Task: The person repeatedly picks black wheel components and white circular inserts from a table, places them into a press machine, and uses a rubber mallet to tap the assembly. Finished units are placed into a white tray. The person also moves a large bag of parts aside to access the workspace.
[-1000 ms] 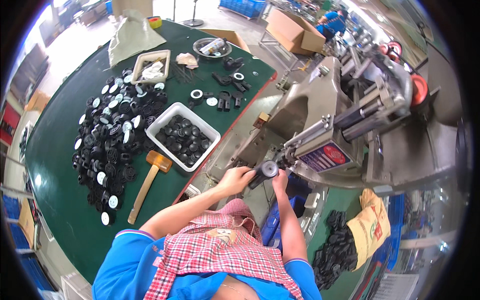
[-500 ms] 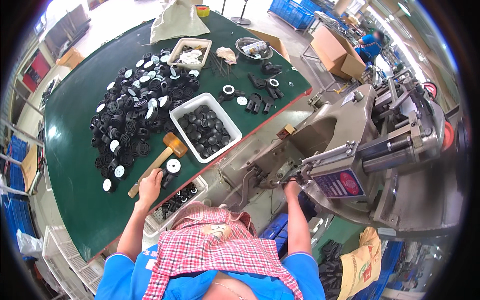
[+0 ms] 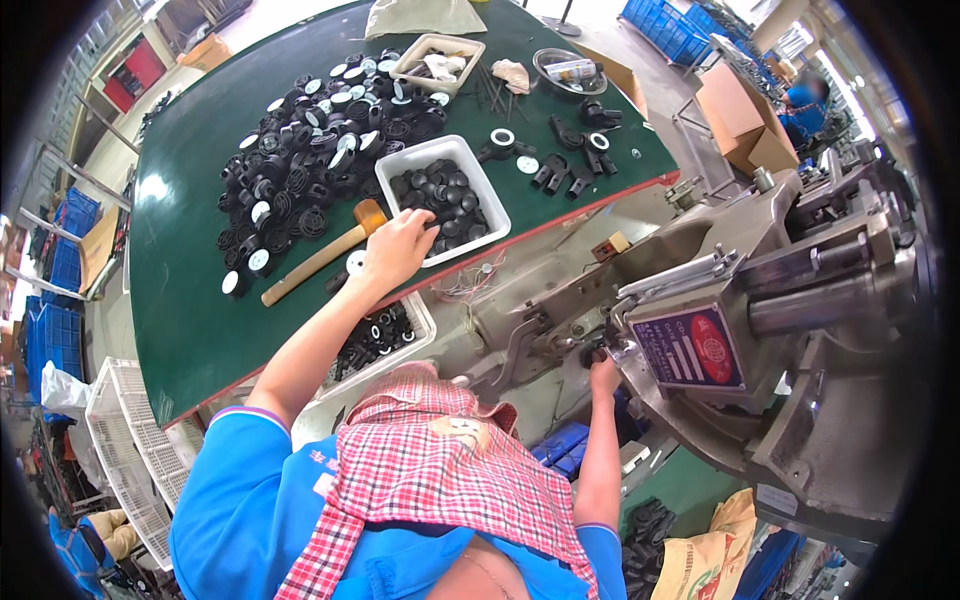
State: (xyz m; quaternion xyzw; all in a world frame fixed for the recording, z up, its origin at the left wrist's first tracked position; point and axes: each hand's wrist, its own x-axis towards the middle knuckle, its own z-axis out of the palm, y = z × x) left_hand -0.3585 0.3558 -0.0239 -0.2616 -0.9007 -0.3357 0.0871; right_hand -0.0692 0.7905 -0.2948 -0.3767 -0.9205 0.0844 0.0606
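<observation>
While the right hand is resting at the bulky grey metal machine, the left hand is hanging over the left rim of the white rectangular plastic bin.
Its fingers are bending above the glossy round black plastic caps lying inside that bin; I cannot tell whether either hand is gripping anything. The amber-headed wooden mallet is lying left of the bin.

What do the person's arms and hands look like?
Short bright-blue sleeves end in thin, purplish trim. Below them, the left forearm and right forearm are bare. The left hand wears no glove. The right hand looks gloveless too, though partly hidden. I can't see any watch or bracelet.
</observation>
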